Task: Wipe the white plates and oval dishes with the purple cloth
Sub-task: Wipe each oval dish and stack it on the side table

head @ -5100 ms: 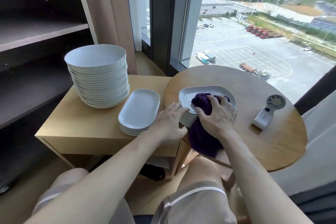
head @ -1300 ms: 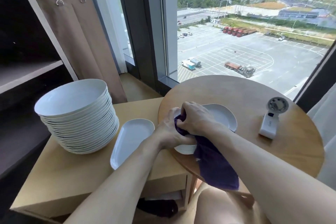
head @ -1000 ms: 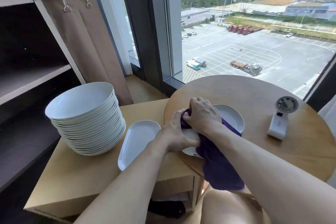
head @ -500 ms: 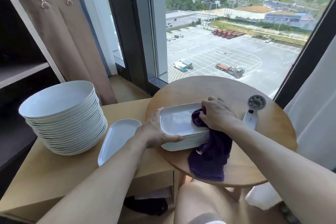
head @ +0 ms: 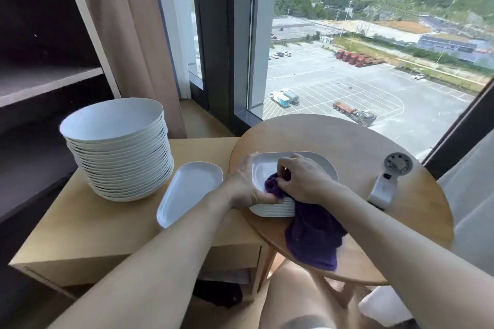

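- The right grip point(head: 302, 179) is curled round a bunched part of the purple cloth point(head: 312, 238) and presses it onto the top dish of the oval dish stack point(head: 272, 208).
- The cloth's loose end hangs over the stack's near side and past the edge of the round bench point(head: 347, 141).
- The left grip point(head: 244, 184) clasps the stack's left rim, with the thumb beside the cloth.
- Just left, on the square bench point(head: 93, 227), lies another oval dish point(head: 189, 192), with a tall plate stack point(head: 120, 152) behind it.
- 1 white fan point(head: 387, 184) lies right of the stack, well apart from it.
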Tool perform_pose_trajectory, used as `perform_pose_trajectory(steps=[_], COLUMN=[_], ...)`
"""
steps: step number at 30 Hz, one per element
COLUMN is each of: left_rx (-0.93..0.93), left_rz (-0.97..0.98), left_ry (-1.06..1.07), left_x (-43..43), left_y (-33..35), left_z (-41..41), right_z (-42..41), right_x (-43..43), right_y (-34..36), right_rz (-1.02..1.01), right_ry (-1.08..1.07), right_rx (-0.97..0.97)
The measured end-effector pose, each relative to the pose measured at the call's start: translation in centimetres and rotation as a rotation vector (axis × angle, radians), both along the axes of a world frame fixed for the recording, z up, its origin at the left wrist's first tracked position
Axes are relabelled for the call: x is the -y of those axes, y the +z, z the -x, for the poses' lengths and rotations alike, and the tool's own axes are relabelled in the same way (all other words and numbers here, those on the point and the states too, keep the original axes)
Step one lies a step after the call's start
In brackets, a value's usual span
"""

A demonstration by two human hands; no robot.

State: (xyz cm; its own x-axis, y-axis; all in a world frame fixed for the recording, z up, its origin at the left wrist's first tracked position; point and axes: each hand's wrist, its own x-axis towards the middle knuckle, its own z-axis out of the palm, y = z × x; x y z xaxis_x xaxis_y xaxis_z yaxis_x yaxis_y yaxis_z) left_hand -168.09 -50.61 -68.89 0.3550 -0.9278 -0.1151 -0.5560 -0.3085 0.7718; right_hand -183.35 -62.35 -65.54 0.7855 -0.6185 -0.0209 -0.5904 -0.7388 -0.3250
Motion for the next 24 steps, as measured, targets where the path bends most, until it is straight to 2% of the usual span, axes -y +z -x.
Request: perform_pose_trajectory(steps=[11,18,24], left_rx=[-0.131,-0.154,-0.102], left_rz=[0.093,0.138,0.087], left_ry=[-0.002,0.020,0.034], left_x=[0.0,-0.1,-0.5], left_y=[-1.2,-1.5,-1.4], left_z=[-0.3,0.1,0.3], right_z=[-4.9,-5.4,-4.9], right_x=[-0.3,-0.7,-0.1], right_y=[-0.1,-1.7,-1.5], right_rz=[-0.011,0.090,0.148], right_ry=[0.031,-0.149,-0.307], right_rx=[0.104,0.291,0.284])
